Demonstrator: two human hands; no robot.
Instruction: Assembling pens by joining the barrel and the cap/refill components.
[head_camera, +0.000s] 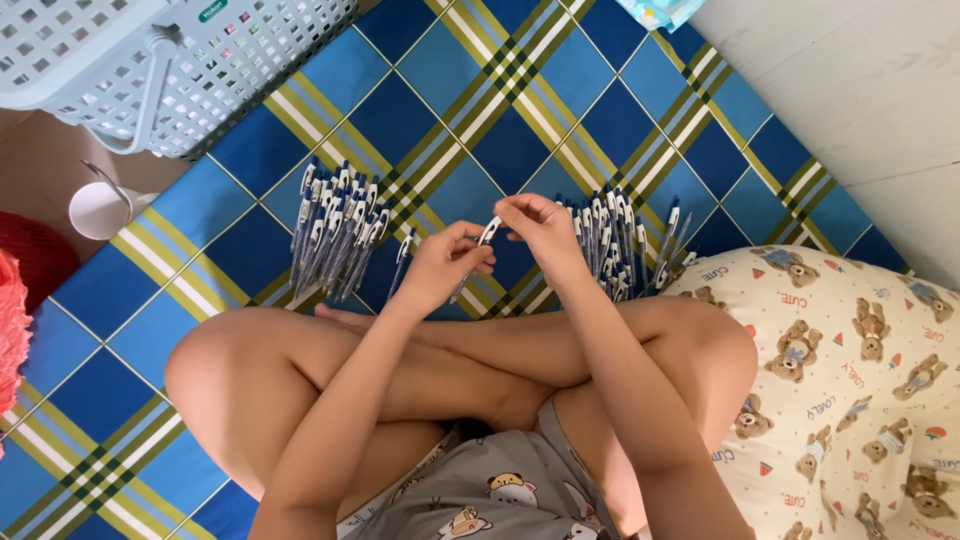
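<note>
A pile of pens (335, 235) is laid in a neat row on the checked mat (620, 110), judged to be the finished lot. One pen (482, 245) is held over the mat between both hands: left hand (440, 268) closed on the barrel, right hand (545, 232) pinching the top. A looser heap of pens (622, 245) at the right appears left to do.

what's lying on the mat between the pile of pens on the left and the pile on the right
In the head view, both hands, left and right, hold one pen between the left pile and right pile; a single pen lies beside them.
</note>
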